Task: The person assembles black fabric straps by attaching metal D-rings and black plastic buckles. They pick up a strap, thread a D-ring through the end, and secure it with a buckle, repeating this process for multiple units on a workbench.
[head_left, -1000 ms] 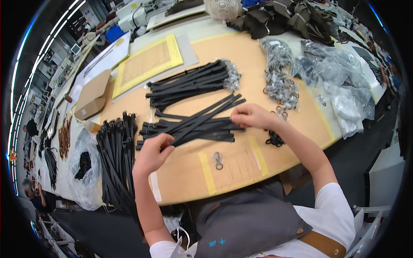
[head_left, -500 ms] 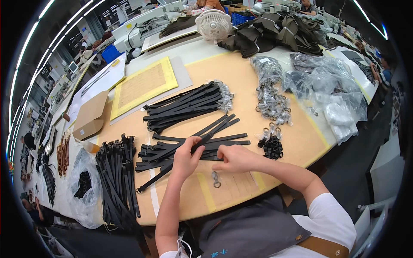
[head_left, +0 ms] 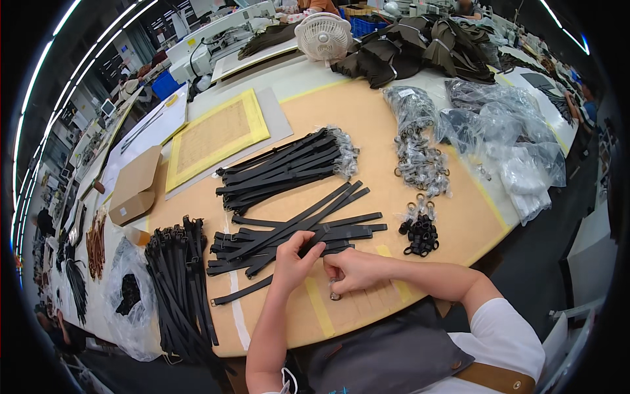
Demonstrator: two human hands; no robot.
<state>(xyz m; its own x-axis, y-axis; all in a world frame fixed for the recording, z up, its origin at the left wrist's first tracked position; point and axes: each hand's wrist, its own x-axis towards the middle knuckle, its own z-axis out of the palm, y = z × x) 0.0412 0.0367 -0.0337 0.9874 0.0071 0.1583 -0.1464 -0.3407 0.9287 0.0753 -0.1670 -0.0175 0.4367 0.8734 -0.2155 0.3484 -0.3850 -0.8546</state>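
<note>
My left hand is closed around a black strap, whose buckle end rests on the table at the left. Just right of it, my right hand pinches a small plastic-wrapped metal clasp close to the table's near edge. My fingers hide part of the clasp. A loose spread of black straps lies beyond my hands. Farther back is a neat stack of black straps with plastic-wrapped hardware at their right ends.
More buckled straps hang over the near edge at left, beside a clear bag. To the right lie small black rings, wrapped metal clasps and plastic bags. A cardboard piece and white fan stand farther off.
My right hand has come down toward the near edge and taken hold of the clasp lying there. My left hand has moved nearer with the strap.
</note>
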